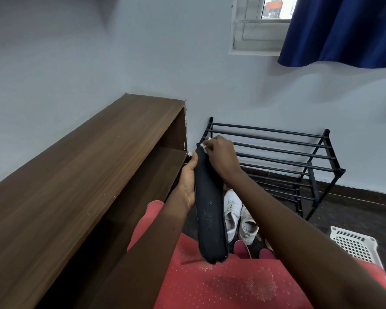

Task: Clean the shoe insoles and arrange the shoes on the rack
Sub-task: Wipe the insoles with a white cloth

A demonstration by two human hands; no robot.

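Note:
A long black insole [211,210] stands upright in front of me, its lower end over my red clothing. My left hand [188,178] grips it from the left side near its upper half. My right hand [221,156] pinches a small white cloth or tissue [205,145] against the insole's top end. Two white sneakers [240,216] lie on the dark floor just behind the insole. The black metal shoe rack [283,152] stands against the wall beyond my hands, and the shelves I can see hold nothing.
A brown wooden shelf unit [94,157] runs along the left wall. A white plastic basket [354,244] sits on the floor at the right. A blue curtain [343,30] hangs over a window above the rack. My red slippers [242,249] show below the sneakers.

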